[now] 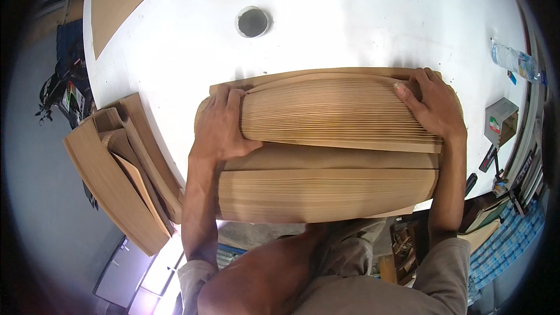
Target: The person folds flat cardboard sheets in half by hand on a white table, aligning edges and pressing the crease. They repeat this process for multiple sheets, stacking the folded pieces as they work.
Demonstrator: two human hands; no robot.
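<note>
A thick stack of brown paper sheets (332,111), its many edges fanned in steps, lies across the white table in front of me. My left hand (220,122) grips the stack's left end, fingers over the far edge and thumb along the near side. At the right end my right hand (434,102) clasps the same stack, thumb on top and fingers around the far corner. Closer to my body lies a second brown paper stack (326,192), its edges also showing as fine lines. Neither hand touches this nearer stack's front. The undersides of both stacks are hidden.
More brown paper bundles (119,181) stand at the table's left edge. A brown sheet (116,6) lies far left, near a round grey-white cup or roll (253,22). On the right are a clear plastic bottle (513,58) and a grey box (500,121).
</note>
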